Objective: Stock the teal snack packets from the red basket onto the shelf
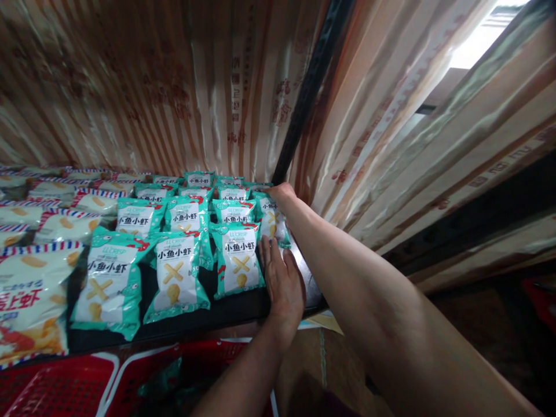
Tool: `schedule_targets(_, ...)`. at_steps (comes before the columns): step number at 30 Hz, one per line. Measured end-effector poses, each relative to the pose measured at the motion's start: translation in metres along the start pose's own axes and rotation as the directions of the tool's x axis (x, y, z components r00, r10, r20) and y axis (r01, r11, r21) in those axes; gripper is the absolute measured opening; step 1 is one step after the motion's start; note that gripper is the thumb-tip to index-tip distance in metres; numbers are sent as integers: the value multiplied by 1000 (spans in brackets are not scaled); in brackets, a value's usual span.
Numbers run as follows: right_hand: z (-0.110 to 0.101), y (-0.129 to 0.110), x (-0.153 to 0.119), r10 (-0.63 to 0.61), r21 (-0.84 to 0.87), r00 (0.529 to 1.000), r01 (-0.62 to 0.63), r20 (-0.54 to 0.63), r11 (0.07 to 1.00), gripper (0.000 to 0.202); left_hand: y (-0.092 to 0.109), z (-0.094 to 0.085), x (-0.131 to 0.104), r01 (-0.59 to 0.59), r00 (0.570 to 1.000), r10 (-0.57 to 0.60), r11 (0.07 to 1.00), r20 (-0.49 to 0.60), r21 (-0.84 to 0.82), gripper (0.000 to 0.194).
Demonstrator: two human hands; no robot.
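Teal and white snack bags (176,278) stand in several rows on a dark shelf (191,325). My left hand (284,278) has its fingers stretched out beside the front right bag (238,260), touching its right edge and the bottom of the bag behind. My right hand (283,196) reaches over to the back right corner, at the top of a teal bag (273,217). The fingers of my right hand are mostly hidden behind the wrist, so its grip does not show.
Cream bags with striped edges (35,301) fill the shelf's left side. Below are red baskets (65,385), one holding teal packaging. A dark metal post (304,95) rises at the back corner, with printed plastic sheeting (208,75) behind and to the right.
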State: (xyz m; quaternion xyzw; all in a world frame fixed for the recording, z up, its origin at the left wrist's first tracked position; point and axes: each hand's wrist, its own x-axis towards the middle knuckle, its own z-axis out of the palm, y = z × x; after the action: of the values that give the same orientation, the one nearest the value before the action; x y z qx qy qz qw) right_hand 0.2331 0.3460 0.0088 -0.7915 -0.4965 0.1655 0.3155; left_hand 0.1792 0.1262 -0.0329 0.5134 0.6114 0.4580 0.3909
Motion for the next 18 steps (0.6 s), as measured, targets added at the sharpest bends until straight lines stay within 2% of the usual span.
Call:
schedule_targets(4, -5, -8, -6, 30, -38, 999, -29, 21, 999, 30, 6, -4, 0, 39, 999, -38, 999, 36, -23, 55)
schedule_targets(9, -10, -15, -15, 0, -25, 999, -1, -42, 1000, 21, 13, -10, 3, 87, 995, -85, 996, 52, -26, 56)
schedule_targets(13, -10, -17, -17, -7, -6, 998, 7, -69, 1000, 23, 12, -6, 8, 74, 997, -74, 997, 12, -9, 54)
schedule_targets(18, -12, -19, -20, 4, -11, 996, -5, -85, 1000, 20, 5, 7, 13, -1, 998, 3, 1000, -70, 24, 52)
